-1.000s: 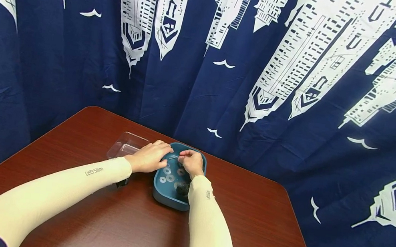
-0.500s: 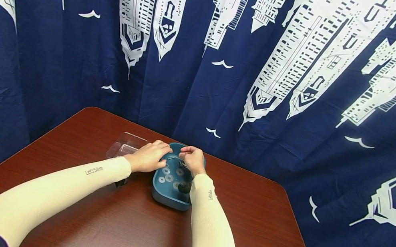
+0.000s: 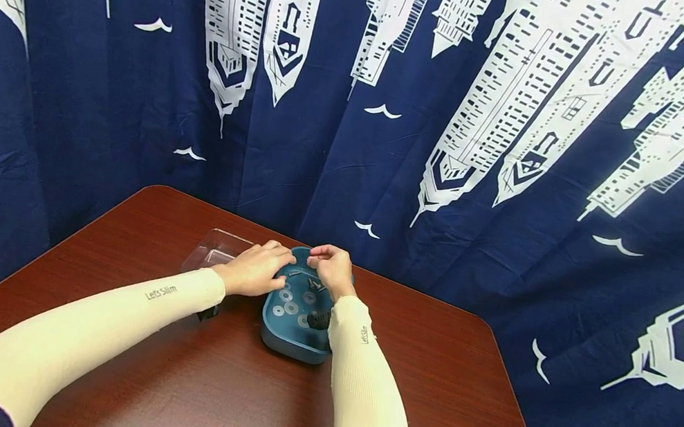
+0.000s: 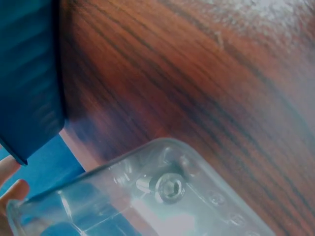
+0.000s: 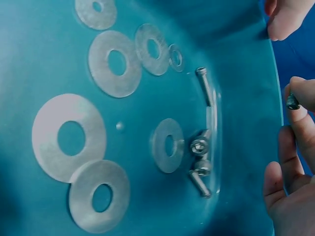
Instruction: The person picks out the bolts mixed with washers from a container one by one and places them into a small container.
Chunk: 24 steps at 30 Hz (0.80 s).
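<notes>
My right hand (image 3: 334, 272) is over the far part of a blue bin (image 3: 296, 353), pinching a small screw (image 5: 293, 102) between thumb and fingertip. In the right wrist view, several flat washers (image 5: 47, 137) are spread on the bin floor. Several loose socket-head bolts (image 5: 199, 146) lie along a low edge beside them. My left hand (image 3: 253, 270) reaches over the bin's left side with loosely bent fingers near its rim. Below it, partly covered in the head view, is a clear plastic container (image 3: 209, 250); one bolt (image 4: 171, 188) shows there in the left wrist view.
The bin and container stand toward the back of a reddish-brown wooden table (image 3: 187, 378). A navy curtain (image 3: 297, 167) with white building prints hangs right behind it. Dark devices are strapped beneath both wrists.
My right hand has lifted slightly and shifted toward the bin's far end, uncovering more of the bolts. The left hand has stayed nearly still at the left rim.
</notes>
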Each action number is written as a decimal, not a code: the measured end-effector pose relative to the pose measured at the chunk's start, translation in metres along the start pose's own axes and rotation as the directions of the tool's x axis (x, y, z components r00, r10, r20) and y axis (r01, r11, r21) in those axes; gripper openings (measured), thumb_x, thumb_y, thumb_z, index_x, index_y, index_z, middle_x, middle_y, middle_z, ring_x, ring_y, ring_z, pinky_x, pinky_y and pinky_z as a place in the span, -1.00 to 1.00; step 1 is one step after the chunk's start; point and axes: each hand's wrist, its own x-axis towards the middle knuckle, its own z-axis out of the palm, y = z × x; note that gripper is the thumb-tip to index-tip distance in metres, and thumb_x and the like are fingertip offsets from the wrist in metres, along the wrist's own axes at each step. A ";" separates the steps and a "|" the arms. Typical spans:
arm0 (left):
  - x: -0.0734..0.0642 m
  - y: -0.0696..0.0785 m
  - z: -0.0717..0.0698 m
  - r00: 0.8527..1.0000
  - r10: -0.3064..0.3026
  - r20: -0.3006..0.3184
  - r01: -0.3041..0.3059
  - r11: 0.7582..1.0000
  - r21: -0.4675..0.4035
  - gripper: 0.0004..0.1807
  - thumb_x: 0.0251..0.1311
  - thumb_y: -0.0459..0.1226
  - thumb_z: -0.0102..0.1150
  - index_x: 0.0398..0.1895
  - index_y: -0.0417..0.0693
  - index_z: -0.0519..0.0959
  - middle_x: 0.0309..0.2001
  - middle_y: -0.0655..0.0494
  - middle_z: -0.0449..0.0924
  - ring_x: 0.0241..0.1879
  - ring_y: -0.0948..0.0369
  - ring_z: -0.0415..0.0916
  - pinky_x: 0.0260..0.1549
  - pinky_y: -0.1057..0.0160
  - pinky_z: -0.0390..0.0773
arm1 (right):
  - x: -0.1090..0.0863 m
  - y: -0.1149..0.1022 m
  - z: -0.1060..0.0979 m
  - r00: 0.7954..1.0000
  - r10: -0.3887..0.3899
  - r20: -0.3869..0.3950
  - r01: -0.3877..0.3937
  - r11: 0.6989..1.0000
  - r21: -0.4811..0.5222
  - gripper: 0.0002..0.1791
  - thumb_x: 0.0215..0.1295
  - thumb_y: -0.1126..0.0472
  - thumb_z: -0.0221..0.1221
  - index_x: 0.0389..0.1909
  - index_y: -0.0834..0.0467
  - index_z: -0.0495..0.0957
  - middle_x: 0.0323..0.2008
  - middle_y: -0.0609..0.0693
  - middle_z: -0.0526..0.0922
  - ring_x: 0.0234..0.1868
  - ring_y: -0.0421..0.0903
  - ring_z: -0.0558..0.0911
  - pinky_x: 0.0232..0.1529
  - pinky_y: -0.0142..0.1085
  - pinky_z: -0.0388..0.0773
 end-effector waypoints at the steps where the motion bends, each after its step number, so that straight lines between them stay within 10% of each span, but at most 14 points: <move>1: 0.000 -0.001 0.000 1.000 -0.001 0.005 0.001 1.000 0.002 -0.50 0.30 -0.13 0.17 0.28 -0.08 0.51 0.28 0.00 0.52 0.31 0.00 0.35 0.26 -0.10 0.42 | 0.000 -0.001 0.000 1.000 -0.004 0.003 0.004 1.000 0.000 -0.83 0.19 0.38 0.32 -0.19 0.27 0.69 -0.41 0.01 0.70 -0.35 -0.11 0.62 -0.28 -0.35 0.54; 24: -0.012 -0.018 -0.021 0.998 -0.021 -0.061 0.019 0.999 -0.032 -0.52 0.29 -0.14 0.23 0.26 -0.08 0.54 0.24 0.01 0.55 0.28 0.01 0.34 0.22 -0.12 0.43 | 0.002 -0.024 0.011 0.992 -0.096 0.086 0.095 0.995 0.014 -0.89 0.19 0.40 0.32 -0.26 0.28 0.68 -0.43 0.01 0.69 -0.43 -0.15 0.50 -0.44 -0.39 0.39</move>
